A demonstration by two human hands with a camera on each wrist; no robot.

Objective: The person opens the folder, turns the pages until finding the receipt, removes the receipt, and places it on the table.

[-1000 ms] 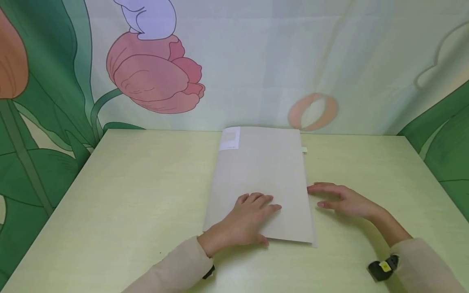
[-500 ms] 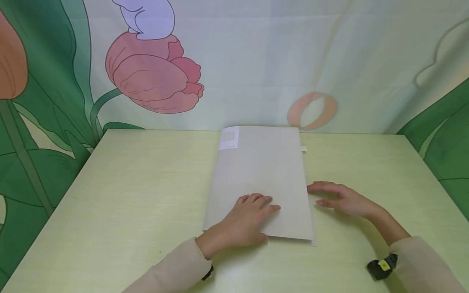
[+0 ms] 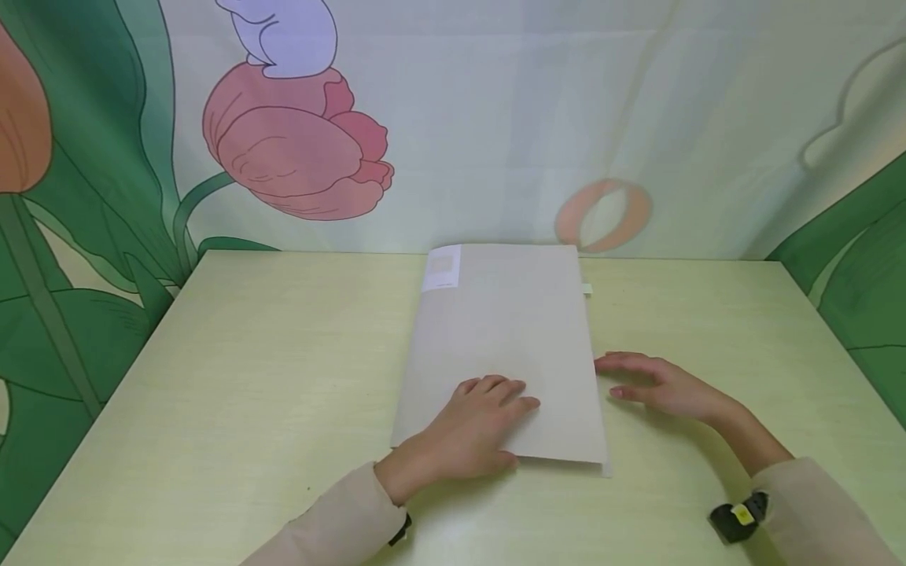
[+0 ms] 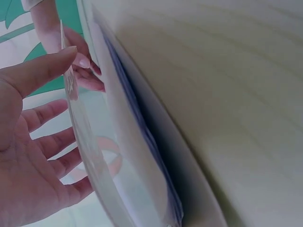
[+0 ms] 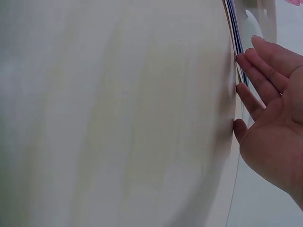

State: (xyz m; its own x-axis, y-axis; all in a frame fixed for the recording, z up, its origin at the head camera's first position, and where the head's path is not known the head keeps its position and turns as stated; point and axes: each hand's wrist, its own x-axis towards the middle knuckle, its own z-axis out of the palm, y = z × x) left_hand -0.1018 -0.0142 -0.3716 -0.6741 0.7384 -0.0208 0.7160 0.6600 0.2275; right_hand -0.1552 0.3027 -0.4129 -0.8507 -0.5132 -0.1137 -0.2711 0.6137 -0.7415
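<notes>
A pale grey folder [image 3: 510,330] lies on the table, a white label [image 3: 442,267] at its upper left corner. My left hand [image 3: 470,436] rests flat on the lower part of its cover, fingers spread and thumb at the near edge. From the left wrist, the cover [image 4: 90,142] stands apart from the dark blue inner layers [image 4: 137,109] beneath it. My right hand [image 3: 661,385] is beside the folder's right edge, its fingertips right at that edge and the thumb held apart. In the right wrist view, the fingers [image 5: 258,78] reach the folder's layered side.
A small pale tab [image 3: 587,289] sticks out of the folder's right side near the top. Under it is a light yellow-green table [image 3: 283,362]. Behind the table hangs a printed curtain [image 3: 481,141] with flowers and leaves, close to the folder's far edge.
</notes>
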